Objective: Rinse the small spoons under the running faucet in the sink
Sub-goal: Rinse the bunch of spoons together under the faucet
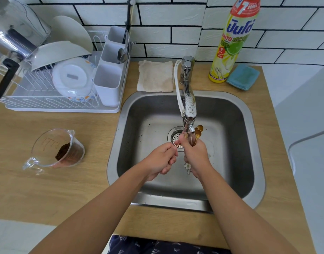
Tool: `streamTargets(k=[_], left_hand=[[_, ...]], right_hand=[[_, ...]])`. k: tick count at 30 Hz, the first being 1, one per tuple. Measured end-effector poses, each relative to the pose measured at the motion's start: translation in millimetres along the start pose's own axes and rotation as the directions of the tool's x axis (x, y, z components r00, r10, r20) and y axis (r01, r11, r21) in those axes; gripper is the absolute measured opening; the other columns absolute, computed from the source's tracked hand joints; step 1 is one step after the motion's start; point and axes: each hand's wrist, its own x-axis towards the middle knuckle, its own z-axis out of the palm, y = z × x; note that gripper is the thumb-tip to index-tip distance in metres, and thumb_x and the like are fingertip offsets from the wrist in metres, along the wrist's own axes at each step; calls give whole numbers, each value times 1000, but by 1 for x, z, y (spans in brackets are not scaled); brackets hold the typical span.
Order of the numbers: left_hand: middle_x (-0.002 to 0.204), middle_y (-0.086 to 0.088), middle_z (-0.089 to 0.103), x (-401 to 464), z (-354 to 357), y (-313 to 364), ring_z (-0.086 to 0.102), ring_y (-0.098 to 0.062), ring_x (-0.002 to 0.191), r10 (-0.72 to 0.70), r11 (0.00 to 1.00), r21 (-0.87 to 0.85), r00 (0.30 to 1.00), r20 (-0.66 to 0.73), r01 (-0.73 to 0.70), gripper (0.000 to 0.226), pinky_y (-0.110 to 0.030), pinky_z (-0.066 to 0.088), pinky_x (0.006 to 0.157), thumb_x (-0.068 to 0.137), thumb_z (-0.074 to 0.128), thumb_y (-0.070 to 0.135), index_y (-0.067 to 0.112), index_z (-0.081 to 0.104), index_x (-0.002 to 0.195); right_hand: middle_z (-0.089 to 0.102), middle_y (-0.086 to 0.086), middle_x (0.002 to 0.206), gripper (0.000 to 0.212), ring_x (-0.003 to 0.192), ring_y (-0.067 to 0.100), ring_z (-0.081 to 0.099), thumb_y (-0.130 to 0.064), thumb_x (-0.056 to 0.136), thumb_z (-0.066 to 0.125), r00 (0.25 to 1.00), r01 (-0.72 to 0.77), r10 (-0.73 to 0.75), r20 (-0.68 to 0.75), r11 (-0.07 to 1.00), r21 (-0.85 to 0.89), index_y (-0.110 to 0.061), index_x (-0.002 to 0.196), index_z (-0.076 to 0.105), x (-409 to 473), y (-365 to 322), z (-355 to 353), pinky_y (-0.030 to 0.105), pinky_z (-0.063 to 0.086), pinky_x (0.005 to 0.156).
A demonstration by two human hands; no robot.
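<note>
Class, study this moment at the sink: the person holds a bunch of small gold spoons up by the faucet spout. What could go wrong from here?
1. The right hand grips several small spoons in one bunch; if wet, one might slip out and drop toward the drain strainer.
2. The spoon bowls sit right against the faucet spout, so water may splash over the sink rim onto the wooden counter.
3. Bunched together, the spoons may rinse unevenly.
</note>
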Motion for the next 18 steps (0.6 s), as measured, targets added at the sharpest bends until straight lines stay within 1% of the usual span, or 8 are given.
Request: streamTargets(k=[3,4,7,11,14,16,17,18], left_hand=[[60,0,47,-4,-1,-6,26,-11,35,-9,999,51,1000,4,9,26,-22,19,38,109,36,25,11,52,94],[60,0,47,-6,-2,-8,26,-11,35,-15,998,65,1000,10,14,26,-23,19,38,109,37,26,11,52,94],[61,1,47,-9,-5,-12,25,-11,36,-29,999,42,999,44,27,25,-23,19,37,109,38,26,10,53,95],[59,2,46,-8,-7,-10,25,-7,32,-72,991,-113,996,47,77,22,-18,20,34,108,40,23,10,52,95],[58,3,43,-3,-10,-9,25,-3,29,-149,903,-390,982,114,182,23,-15,17,31,107,45,24,12,55,90],[57,5,41,0,-11,-7,25,-1,28,-197,803,-529,960,201,275,26,-14,16,30,105,50,28,14,57,85],[58,5,41,2,-12,-7,26,-2,29,-197,794,-536,956,217,286,27,-14,18,31,105,51,30,15,58,84],[59,5,41,3,-13,-9,28,-4,33,-188,828,-494,961,202,266,27,-15,20,34,104,51,32,15,58,84]], right_hand=[[76,-9,74,8,43,-3,53,-25,95,72,999,23,-23,35,1000,13,-18,91,71,1,-3,-6,11,38,49],[79,-4,80,13,41,-1,50,-26,97,69,1000,-5,4,17,1000,13,-18,87,73,3,-4,-8,10,35,45],[80,9,85,20,38,5,28,-26,103,59,992,-123,127,-15,978,166,-15,91,71,6,-7,-12,20,24,39],[77,8,96,18,42,5,26,-27,103,62,975,-183,143,169,951,251,-19,95,76,3,-2,-15,20,24,39],[58,5,86,15,44,4,28,-17,95,74,951,-146,75,299,964,222,-29,89,80,-1,2,-14,19,25,38],[55,-3,68,12,42,4,27,-14,89,79,970,-125,63,237,959,256,-24,92,74,1,-1,-14,19,25,37],[56,-5,63,11,42,4,26,-15,88,80,979,-110,62,192,962,249,-22,92,72,4,-3,-15,19,25,36],[63,-4,65,8,42,5,26,-18,90,79,986,-97,62,157,970,224,-20,91,72,7,-5,-15,20,24,37]])
